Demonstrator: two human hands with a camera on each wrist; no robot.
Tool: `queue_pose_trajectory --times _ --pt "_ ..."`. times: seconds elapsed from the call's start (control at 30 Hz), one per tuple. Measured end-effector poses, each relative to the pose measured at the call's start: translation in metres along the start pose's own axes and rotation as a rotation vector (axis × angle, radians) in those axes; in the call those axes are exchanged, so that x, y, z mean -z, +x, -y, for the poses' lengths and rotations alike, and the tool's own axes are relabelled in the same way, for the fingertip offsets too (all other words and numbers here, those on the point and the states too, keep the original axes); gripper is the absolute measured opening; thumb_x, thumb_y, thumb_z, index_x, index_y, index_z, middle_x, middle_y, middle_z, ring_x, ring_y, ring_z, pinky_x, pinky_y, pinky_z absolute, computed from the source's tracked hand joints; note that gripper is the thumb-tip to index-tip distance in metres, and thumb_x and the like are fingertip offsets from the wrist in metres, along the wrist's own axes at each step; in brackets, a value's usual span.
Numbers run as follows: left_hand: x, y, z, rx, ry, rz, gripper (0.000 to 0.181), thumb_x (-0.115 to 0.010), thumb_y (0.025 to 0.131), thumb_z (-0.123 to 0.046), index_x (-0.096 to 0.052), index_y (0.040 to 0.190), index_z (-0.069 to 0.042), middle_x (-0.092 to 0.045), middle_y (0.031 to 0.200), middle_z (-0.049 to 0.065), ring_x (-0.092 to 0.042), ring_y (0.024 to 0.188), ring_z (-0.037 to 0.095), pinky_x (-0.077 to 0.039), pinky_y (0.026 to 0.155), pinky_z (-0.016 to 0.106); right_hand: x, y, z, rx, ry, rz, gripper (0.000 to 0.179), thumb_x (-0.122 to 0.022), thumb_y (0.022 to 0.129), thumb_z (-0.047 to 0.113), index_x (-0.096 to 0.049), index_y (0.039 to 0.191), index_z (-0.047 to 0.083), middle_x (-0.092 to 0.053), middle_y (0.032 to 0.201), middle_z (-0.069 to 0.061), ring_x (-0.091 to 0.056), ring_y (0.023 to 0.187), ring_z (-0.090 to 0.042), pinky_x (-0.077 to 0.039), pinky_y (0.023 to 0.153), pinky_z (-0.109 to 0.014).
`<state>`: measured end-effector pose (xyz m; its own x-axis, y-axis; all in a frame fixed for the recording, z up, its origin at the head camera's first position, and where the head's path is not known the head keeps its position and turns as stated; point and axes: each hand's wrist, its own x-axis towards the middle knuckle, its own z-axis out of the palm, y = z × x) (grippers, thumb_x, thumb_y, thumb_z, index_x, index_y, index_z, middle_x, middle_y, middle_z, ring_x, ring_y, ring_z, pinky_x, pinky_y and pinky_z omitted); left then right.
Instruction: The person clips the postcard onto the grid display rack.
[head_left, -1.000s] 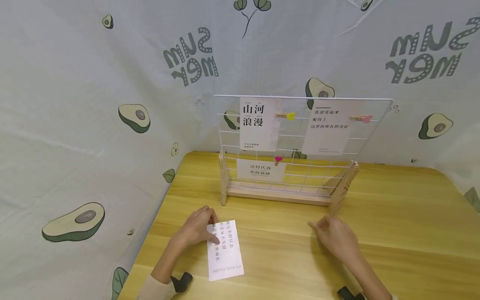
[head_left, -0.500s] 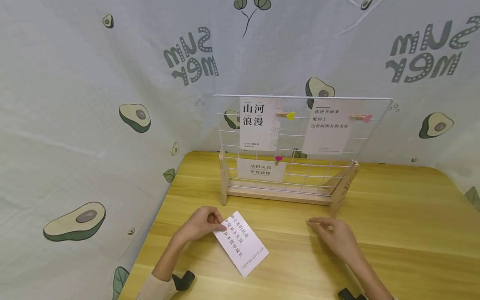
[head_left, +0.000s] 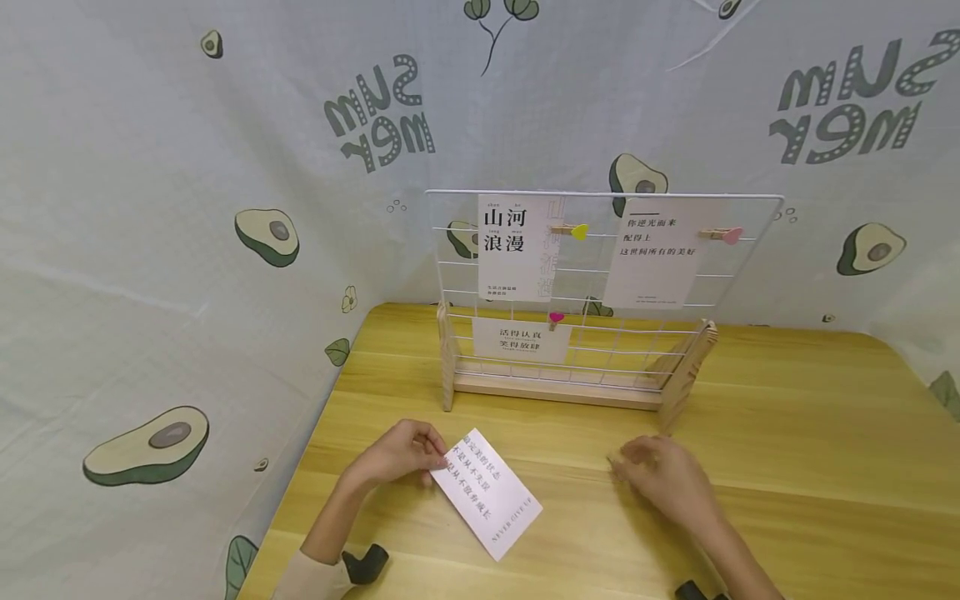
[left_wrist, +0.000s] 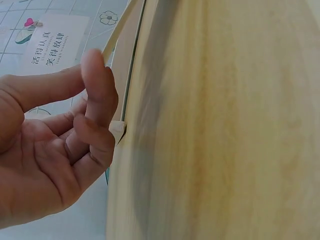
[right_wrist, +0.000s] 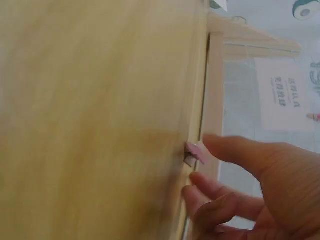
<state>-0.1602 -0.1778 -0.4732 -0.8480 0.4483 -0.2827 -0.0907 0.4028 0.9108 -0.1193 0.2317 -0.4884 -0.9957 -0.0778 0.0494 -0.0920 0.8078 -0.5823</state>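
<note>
My left hand (head_left: 405, 454) pinches the upper left corner of a white card (head_left: 491, 496) printed with Chinese characters and "NEVER GIVE UP". The card slants over the table, its lower end pointing right and towards me. In the left wrist view, thumb and finger meet on the card (left_wrist: 119, 31), which shows almost edge-on. To the right, my right hand (head_left: 667, 483) holds a small clothespin (right_wrist: 194, 154) with a pinkish-purple end between thumb and fingertips, just above the table. The clothespin is blurred and tiny in the head view.
Behind the hands stands a white wire grid (head_left: 577, 287) on a wooden base (head_left: 555, 390). Three cards hang on it, held by clothespins with yellow (head_left: 579, 232), light pink (head_left: 732, 236) and magenta hearts (head_left: 557, 317). A printed cloth (head_left: 150, 250) hangs behind the wooden table (head_left: 810, 433).
The card has turned in my left hand from nearly upright to slanting, its lower end swinging right. My right hand has shifted only slightly, its fingers moving around the clothespin.
</note>
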Motion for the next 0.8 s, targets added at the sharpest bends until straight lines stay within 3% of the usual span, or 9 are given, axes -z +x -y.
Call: queue_pose_trajectory --times 0.07,0.2,0.3,0.53,0.67,0.8 --pt "0.0 -0.001 0.0 0.011 -0.023 0.021 0.012 -0.074 0.092 -0.001 -0.067 0.099 0.007 -0.063 0.08 0.007 -0.064 0.059 0.014 -0.054 0.058 0.02 0.0 0.0 0.002 -0.018 -0.036 0.03 0.029 -0.083 0.088 0.029 -0.075 0.102 0.004 -0.076 0.092 -0.006 -0.069 0.081 -0.021 -0.057 0.067 -0.038" --pt "-0.001 -0.002 0.0 0.025 -0.074 0.056 0.013 -0.073 0.091 0.002 -0.067 0.101 0.009 -0.064 0.082 0.008 -0.067 0.062 0.015 -0.059 0.061 0.023 0.001 0.0 0.004 -0.054 -0.049 0.074 0.02 -0.08 0.089 0.023 -0.074 0.094 0.005 -0.074 0.085 -0.002 -0.062 0.071 -0.014 -0.048 0.056 -0.026" --pt "-0.003 -0.001 0.0 0.03 -0.115 0.071 0.014 -0.073 0.091 0.004 -0.067 0.103 0.01 -0.064 0.083 0.008 -0.069 0.063 0.016 -0.06 0.064 0.024 0.001 0.0 0.003 -0.049 -0.055 0.045 0.019 -0.078 0.092 0.023 -0.073 0.093 0.005 -0.074 0.086 -0.003 -0.061 0.071 -0.012 -0.047 0.058 -0.025" --pt "-0.009 0.006 0.002 -0.013 -0.164 0.048 0.017 -0.071 0.093 0.003 -0.065 0.108 0.009 -0.06 0.087 0.007 -0.073 0.068 0.019 -0.059 0.065 0.022 0.003 -0.001 -0.003 0.01 0.012 -0.051 0.013 -0.077 0.09 0.01 -0.071 0.099 0.002 -0.076 0.091 -0.01 -0.045 0.05 -0.003 -0.04 0.047 -0.021" --pt "-0.016 0.015 0.002 -0.052 -0.171 0.028 0.017 -0.07 0.095 0.002 -0.064 0.109 0.007 -0.059 0.088 0.006 -0.074 0.07 0.019 -0.059 0.066 0.022 0.005 -0.002 -0.003 0.008 0.013 -0.06 0.021 -0.078 0.093 0.02 -0.075 0.101 0.001 -0.078 0.092 -0.01 -0.049 0.057 -0.001 -0.041 0.05 -0.021" --pt "-0.02 0.023 -0.003 -0.074 -0.171 0.006 0.016 -0.069 0.096 0.0 -0.064 0.11 0.005 -0.061 0.091 0.006 -0.076 0.072 0.02 -0.058 0.067 0.022 0.006 -0.002 -0.001 -0.036 0.032 -0.058 0.03 -0.076 0.095 0.031 -0.078 0.104 0.002 -0.078 0.087 -0.009 -0.045 0.053 -0.004 -0.038 0.048 -0.023"
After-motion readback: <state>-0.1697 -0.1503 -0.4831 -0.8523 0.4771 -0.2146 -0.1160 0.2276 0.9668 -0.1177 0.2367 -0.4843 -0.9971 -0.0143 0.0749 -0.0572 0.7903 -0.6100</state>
